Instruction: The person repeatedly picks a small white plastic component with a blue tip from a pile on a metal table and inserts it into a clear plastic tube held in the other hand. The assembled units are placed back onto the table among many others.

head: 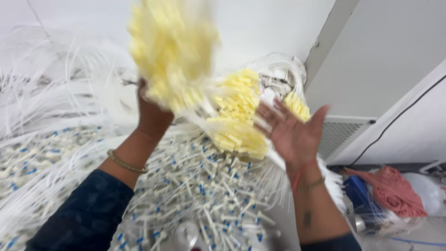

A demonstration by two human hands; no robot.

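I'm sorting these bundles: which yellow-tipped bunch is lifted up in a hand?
The blurred upper bunch, gripped from below by the left hand. The other yellow bunches lie lower on the pile, by the open right hand.

A single view is given, taken from head height and aimed steeply down and forward. The raised left hand [151,114] and right hand [292,132] are seen at close range, the pile of white tubing [195,186] just beneath, the wall [385,51] behind.
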